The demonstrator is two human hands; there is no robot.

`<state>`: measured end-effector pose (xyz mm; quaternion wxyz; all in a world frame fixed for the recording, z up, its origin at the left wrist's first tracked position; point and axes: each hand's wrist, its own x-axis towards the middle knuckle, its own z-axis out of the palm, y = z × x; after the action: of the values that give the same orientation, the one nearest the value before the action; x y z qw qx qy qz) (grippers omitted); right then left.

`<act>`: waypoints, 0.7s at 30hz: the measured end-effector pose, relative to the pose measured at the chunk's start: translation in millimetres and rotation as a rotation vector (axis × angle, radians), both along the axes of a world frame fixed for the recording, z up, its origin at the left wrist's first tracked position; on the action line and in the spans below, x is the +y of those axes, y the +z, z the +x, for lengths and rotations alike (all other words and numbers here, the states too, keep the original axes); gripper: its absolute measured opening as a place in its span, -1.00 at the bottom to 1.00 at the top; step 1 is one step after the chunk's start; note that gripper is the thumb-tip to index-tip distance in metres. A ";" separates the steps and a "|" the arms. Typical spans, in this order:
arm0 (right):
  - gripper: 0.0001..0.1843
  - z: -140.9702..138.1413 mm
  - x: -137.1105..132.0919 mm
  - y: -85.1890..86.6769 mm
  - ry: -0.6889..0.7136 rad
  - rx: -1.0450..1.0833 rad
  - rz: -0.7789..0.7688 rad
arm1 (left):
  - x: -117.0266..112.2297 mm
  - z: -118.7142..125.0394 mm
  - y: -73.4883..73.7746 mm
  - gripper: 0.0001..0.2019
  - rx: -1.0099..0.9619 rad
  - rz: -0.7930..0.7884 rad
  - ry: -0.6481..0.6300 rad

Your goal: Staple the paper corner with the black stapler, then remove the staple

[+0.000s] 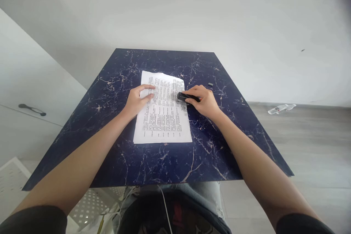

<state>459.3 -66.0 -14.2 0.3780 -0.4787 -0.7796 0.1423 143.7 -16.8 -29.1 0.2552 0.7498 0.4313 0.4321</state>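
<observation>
Printed sheets of white paper (pixel 161 117) lie on the dark blue marbled table, the text running sideways. My left hand (pixel 138 99) rests on the sheets' left part, thumb and fingers apart and pressing on the page. In my right hand (pixel 204 100) is a black stapler (pixel 189 97), gripped between thumb and fingers. Its front end reaches over the right edge of the paper, about midway along that side. Whether the edge sits between the stapler's jaws I cannot tell. The page's far right corner curls up a little.
A small dark block (pixel 210 84) lies on the table (pixel 164 164) beyond my right hand. A wall stands behind the table. To the left is a white cabinet with a dark handle (pixel 32 109). Clear plastic packaging (pixel 282 109) lies on the floor at right. A white cable (pixel 166 204) hangs by my lap.
</observation>
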 end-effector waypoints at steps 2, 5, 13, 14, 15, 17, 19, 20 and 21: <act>-0.63 0.1 0.6 -1.3 -0.019 0.018 -0.001 | 0.4 -0.3 -1.1 -0.78 -0.001 0.002 0.002; -0.60 0.2 2.1 -3.0 -0.056 0.023 0.004 | 0.9 -0.3 -2.3 -0.78 -0.009 0.009 -0.002; -0.64 1.4 1.6 2.5 -0.095 -0.014 -0.021 | -0.3 1.1 0.0 -0.79 -0.023 -0.006 -0.005; -0.65 1.7 1.0 3.6 -0.076 -0.020 -0.026 | -0.6 1.3 0.4 -0.79 -0.022 -0.008 -0.004; -0.66 2.0 0.3 4.4 -0.056 -0.022 -0.025 | -0.8 1.4 0.6 -0.79 -0.020 -0.009 -0.004; -0.67 2.2 -0.8 5.0 -0.024 -0.025 -0.020 | -1.1 1.7 0.7 -0.79 -0.016 -0.008 -0.002; -0.65 1.8 -1.4 4.1 -0.013 -0.028 -0.024 | -1.0 1.8 0.5 -0.79 -0.006 -0.010 0.000; -0.65 1.4 -1.4 3.4 -0.011 -0.032 -0.030 | -1.0 1.8 0.4 -0.79 0.001 -0.012 0.003; -0.65 1.0 -1.3 2.5 -0.011 -0.035 -0.036 | -0.9 1.8 0.4 -0.79 0.008 -0.014 0.005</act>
<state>460.2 -67.3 -11.7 0.3561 -0.4922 -0.7808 0.1459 145.5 -17.7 -28.7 0.2577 0.7488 0.4370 0.4266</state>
